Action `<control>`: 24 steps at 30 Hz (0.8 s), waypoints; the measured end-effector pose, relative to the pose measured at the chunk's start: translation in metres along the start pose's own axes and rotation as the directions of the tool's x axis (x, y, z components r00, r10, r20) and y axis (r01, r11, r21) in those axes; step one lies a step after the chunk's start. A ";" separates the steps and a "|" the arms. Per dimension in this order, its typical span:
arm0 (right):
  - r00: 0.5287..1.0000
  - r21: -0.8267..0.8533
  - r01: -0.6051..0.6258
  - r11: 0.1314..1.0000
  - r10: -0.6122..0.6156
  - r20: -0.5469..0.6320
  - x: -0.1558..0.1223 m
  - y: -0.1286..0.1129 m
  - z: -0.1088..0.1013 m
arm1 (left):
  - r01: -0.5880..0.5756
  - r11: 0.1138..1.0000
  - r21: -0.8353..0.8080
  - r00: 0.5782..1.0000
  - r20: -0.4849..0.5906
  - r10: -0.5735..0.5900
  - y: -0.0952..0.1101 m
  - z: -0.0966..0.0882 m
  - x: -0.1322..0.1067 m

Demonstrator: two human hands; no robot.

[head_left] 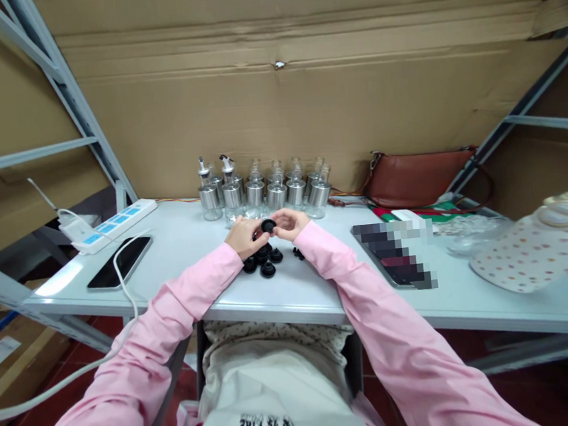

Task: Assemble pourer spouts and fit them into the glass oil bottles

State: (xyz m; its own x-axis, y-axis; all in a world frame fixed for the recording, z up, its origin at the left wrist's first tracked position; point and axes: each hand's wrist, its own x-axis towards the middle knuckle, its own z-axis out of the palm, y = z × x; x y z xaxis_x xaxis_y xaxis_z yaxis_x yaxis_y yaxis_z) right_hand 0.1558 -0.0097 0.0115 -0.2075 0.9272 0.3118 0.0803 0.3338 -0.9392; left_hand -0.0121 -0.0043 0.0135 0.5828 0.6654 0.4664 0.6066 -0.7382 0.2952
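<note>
Between my two hands is a small round black cap (268, 226), gripped by the fingers of both. My left hand (244, 235) pinches its left side, and my right hand (290, 223) holds it from the right. Several more black caps (268, 269) lie in a loose pile on the table just under my hands. A few tiny black pieces (298, 254) sit by my right wrist. Behind my hands stand rows of glass bottles with metal bands (277, 195). Two at the left carry pourer tops, one being this pourer (227, 163); the others show open necks.
On the left of the white table (292, 299) are a phone (121, 263), a power strip (114, 226) and a white cable. To the right lie a second phone (393, 256), a brown bag (416, 177), clear plastic and a dotted white object (533, 249). Cardboard stands behind.
</note>
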 end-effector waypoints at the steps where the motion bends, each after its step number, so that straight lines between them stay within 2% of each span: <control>1: 1.000 -0.013 0.008 1.000 -0.008 0.011 0.000 0.001 0.000 | -0.002 1.000 -0.007 1.000 -0.002 0.002 -0.001 0.001 0.000; 8: 0.996 -0.098 0.043 0.994 -0.034 0.084 -0.003 0.003 -0.001 | 0.003 0.999 -0.050 1.000 0.013 -0.002 -0.005 0.003 0.000; 16: 0.994 -0.184 0.078 0.980 -0.063 0.086 -0.004 -0.001 0.001 | -0.024 0.995 -0.095 0.999 0.018 0.026 -0.008 0.002 0.000; 24: 0.994 -0.220 0.091 0.971 -0.075 0.081 -0.006 0.000 0.003 | -0.010 0.997 -0.070 1.000 0.019 0.012 -0.006 0.001 0.000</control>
State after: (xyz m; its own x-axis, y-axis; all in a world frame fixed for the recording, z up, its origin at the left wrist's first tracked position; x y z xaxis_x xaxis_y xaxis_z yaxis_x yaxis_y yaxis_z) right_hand 0.1542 -0.0153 0.0094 -0.2912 0.8827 0.3689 0.2737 0.4463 -0.8520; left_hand -0.0155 0.0004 0.0108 0.6002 0.6587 0.4537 0.5612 -0.7510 0.3479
